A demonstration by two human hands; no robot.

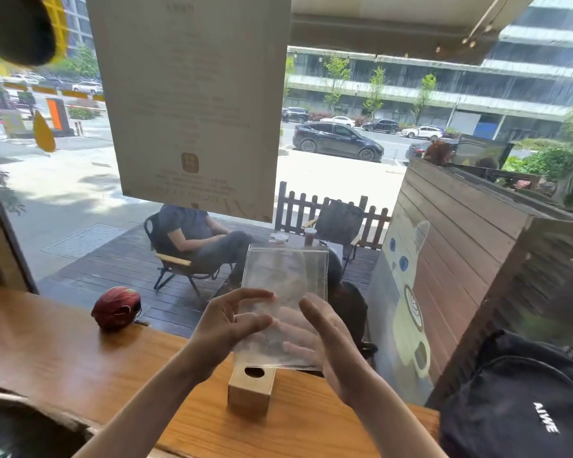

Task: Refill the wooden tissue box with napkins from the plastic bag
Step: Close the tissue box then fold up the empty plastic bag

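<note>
Above tissue box (pixel 250 388) | both hands: left hand (pixel 227 325), right hand (pixel 331 345) hold plastic bag (pixel 285 292) | counter edge near

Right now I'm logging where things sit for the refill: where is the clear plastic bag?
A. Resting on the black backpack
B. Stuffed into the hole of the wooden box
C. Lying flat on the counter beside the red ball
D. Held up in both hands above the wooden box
D: the plastic bag is held upright between the left hand and right hand, just above the wooden tissue box.
</note>
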